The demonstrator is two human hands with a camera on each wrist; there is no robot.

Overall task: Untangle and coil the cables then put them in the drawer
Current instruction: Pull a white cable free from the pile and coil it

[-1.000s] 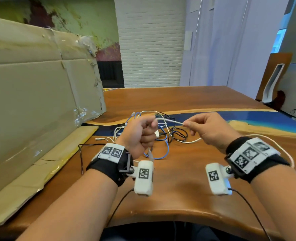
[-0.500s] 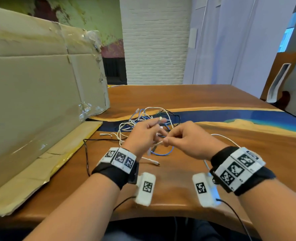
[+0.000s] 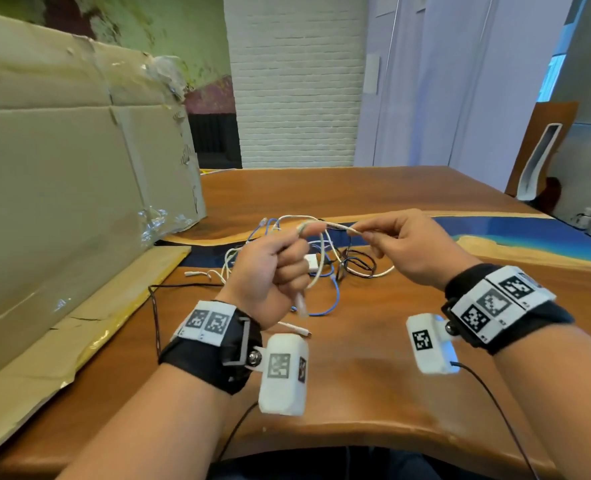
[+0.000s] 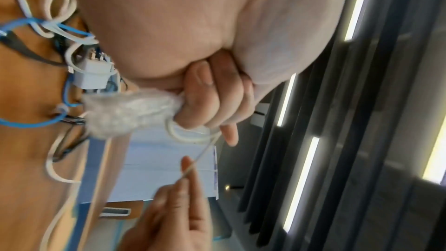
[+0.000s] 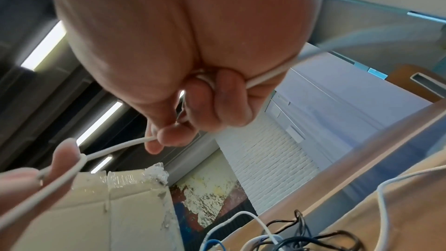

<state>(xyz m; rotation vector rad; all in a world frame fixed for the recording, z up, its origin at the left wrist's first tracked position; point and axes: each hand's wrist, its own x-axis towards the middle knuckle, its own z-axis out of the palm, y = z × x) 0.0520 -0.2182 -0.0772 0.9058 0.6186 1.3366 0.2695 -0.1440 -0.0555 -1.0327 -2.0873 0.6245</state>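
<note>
**Both hands on one white cable, above the tangle**

Left hand [image 3: 273,271] raised over the wooden table [image 3: 356,386], fingers curled into a fist round a white cable [image 3: 335,226]; the cable loops over the index finger and a loose connector end hangs below the fist. Right hand [image 3: 408,247] just beside it, thumb and forefinger pinching the same cable, other fingers curled, a short taut stretch running between the two hands. In the right wrist view the cable also passes through the curled fingers and out by the palm.

Remaining cables [image 3: 322,268] lie in a tangled pile on the table just beyond the hands: white, blue and black leads, with a white plug adapter [image 3: 312,263] among them. Large cardboard sheet [image 3: 62,188] stands at the left. Drawer not in sight.
</note>
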